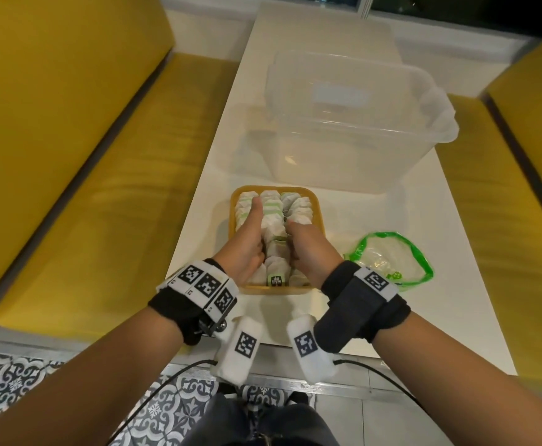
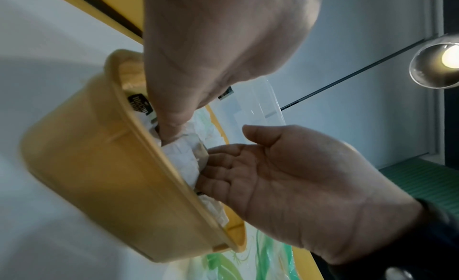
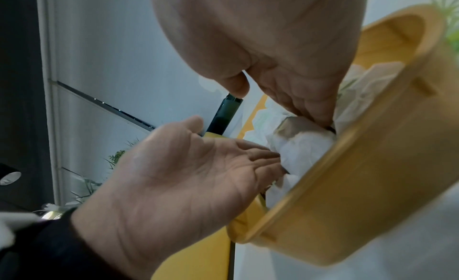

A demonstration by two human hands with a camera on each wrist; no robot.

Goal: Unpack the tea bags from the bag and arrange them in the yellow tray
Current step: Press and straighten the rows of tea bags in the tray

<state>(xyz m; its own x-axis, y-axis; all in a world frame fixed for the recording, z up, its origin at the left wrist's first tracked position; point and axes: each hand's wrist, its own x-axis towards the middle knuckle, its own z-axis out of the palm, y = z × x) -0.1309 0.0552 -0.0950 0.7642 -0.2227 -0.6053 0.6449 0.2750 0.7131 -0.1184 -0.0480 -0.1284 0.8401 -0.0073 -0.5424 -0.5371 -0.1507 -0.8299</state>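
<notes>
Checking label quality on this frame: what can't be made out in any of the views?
- Fingertips of the left hand and right hand: buried among the tea bags in every view.
- Tray floor: covered by tea bags.
- Plastic bag contents: head view too small and crumpled; looks empty, not certain.
- Tag print: cut off by the left hand in the left wrist view, too small in the head view.

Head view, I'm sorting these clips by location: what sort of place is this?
Probably a cafe or diner booth: a narrow white table between two yellow cushioned benches, patterned floor tiles below, and a window at the far end.
</notes>
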